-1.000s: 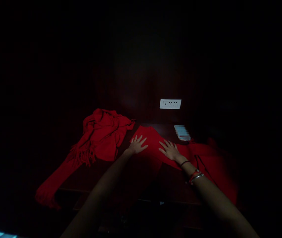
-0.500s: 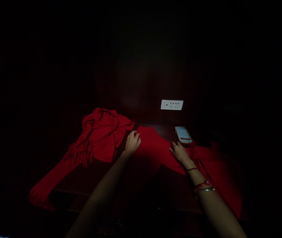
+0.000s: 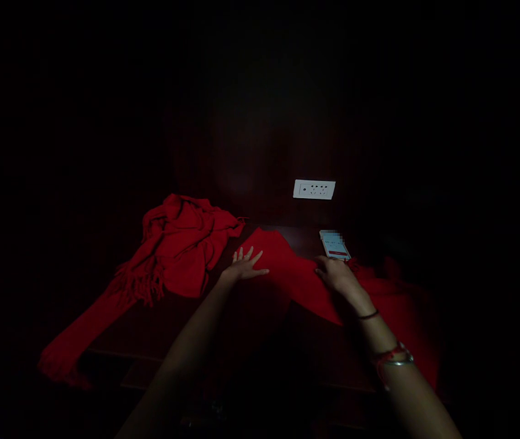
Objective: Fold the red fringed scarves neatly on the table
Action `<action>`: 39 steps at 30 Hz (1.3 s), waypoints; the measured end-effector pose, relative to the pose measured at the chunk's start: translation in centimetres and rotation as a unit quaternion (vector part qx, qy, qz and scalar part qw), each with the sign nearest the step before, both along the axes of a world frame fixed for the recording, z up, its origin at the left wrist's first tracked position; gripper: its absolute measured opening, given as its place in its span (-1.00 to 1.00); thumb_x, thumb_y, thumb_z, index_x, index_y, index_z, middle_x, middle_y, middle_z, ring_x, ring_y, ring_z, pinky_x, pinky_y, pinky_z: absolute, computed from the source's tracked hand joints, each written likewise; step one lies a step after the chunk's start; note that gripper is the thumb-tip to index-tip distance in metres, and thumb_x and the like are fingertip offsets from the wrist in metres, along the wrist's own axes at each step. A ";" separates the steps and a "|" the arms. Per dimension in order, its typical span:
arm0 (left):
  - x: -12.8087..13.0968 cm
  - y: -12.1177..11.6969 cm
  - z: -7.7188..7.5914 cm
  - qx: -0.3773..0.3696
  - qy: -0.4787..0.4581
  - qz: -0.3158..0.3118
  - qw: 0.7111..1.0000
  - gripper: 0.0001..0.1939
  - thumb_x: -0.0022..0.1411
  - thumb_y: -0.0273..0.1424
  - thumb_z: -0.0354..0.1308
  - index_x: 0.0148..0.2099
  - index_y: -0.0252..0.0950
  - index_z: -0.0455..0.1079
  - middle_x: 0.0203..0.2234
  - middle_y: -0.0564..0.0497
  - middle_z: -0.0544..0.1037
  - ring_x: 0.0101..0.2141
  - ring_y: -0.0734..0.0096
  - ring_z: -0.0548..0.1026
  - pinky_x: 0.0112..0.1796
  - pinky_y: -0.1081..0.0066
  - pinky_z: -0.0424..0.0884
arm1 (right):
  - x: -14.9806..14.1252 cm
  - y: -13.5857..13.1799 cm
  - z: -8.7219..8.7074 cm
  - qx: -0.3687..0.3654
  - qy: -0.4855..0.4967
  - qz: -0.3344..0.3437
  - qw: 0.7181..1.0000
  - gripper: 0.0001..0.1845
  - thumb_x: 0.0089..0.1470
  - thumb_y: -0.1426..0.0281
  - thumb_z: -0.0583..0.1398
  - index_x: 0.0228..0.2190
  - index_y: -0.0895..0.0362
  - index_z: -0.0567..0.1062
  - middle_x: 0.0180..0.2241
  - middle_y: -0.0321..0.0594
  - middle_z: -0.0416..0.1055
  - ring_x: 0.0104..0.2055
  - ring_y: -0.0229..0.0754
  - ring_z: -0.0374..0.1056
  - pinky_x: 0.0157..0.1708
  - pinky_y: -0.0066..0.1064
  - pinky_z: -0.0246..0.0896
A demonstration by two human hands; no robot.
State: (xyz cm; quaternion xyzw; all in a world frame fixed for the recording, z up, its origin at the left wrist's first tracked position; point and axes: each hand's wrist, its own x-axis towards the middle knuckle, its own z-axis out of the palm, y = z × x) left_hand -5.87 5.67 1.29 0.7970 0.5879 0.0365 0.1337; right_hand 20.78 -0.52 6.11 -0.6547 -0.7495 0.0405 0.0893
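Note:
A red scarf [image 3: 282, 259] lies spread across a dark tabletop in front of me. My left hand [image 3: 245, 266] rests palm down on its left part, fingers spread. At the scarf's far right edge is my right hand [image 3: 338, 275], its fingers slightly bent and the thumb apart from them; no cloth shows pinched between them. More red cloth [image 3: 406, 314] extends under and beyond my right forearm, dim in the shadow. To the left, a second red fringed scarf [image 3: 181, 250] lies in a crumpled heap, with a fringed length reaching toward the table's front edge.
A phone [image 3: 334, 244] with a lit screen lies just beyond my right hand. On the dark wall behind is a white socket plate [image 3: 314, 189]. The table's front edge [image 3: 125, 355] shows faintly, and most of the surroundings are too dark to make out.
My left hand has spread its fingers and turned more to the right on the scarf. My right hand has shifted slightly right, its fingers drawn in more. The view has moved a little.

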 end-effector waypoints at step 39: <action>1.3 6.1 -0.7 0.189 -0.039 -0.143 0.971 -0.46 0.16 -0.08 -0.25 0.13 -0.21 0.01 0.10 -0.03 0.05 0.09 0.29 -0.02 0.05 0.30 -0.14 | -2.3 -4.9 -4.5 0.127 -0.021 0.318 0.939 -0.63 0.04 0.33 -0.01 -0.10 0.14 0.30 -0.09 -0.13 0.25 -0.02 -0.17 0.10 -0.03 -0.28 0.02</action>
